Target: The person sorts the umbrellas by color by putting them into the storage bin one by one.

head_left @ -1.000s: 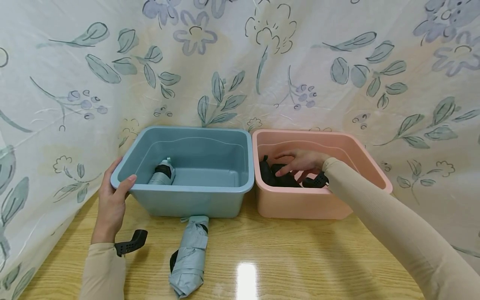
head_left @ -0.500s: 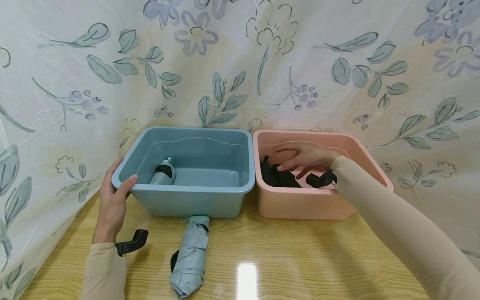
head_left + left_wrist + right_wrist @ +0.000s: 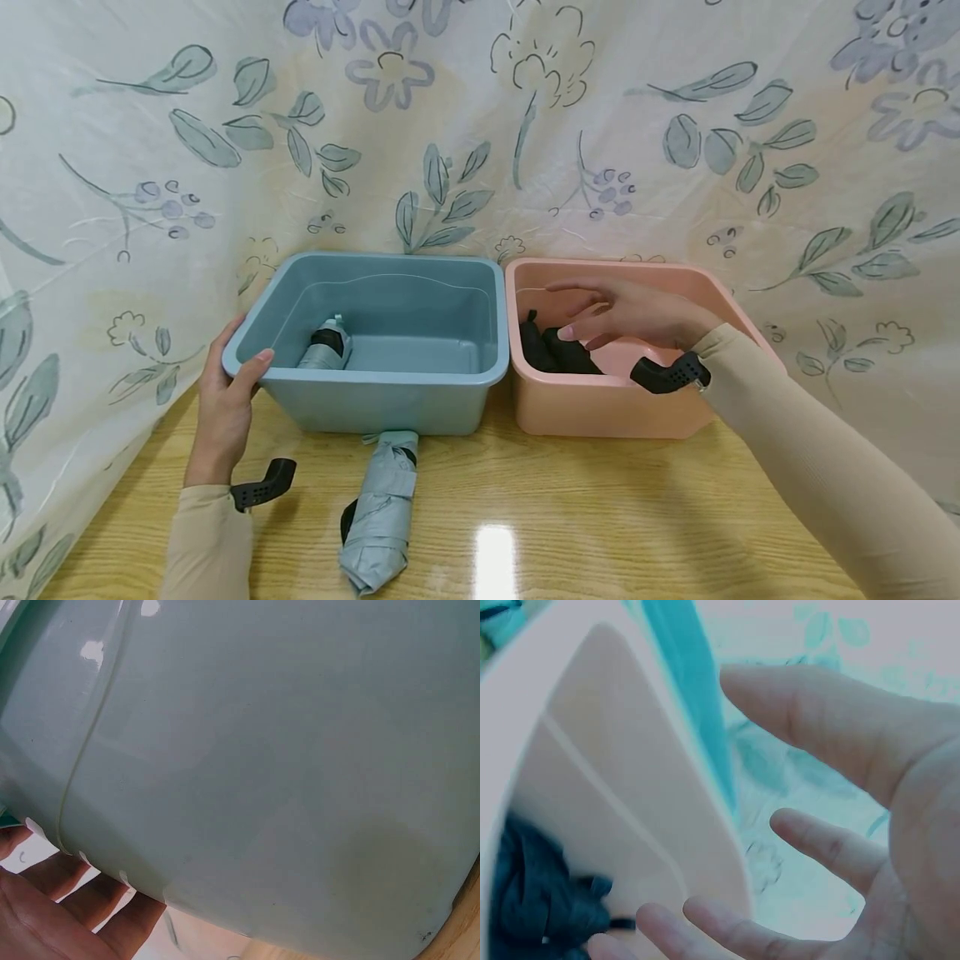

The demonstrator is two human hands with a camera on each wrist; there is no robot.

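My left hand holds the left front corner of the blue bin, with the thumb over the rim. Its other fingers lie against the outside wall in the left wrist view. Over the pink bin, my right hand hovers with spread fingers and nothing held. Below it, in that bin's left part, lie two dark folded umbrellas, partly hidden by the front rim. A light blue folded umbrella with a black band leans inside the blue bin's left end.
Another light blue folded umbrella lies on the wooden table in front of the blue bin. The bins stand side by side against a floral curtain. Each wrist wears a black camera mount.
My right hand has risen from the dark umbrellas and drawn back to the right, leaving them in the pink bin. The left hand keeps its place on the blue bin.
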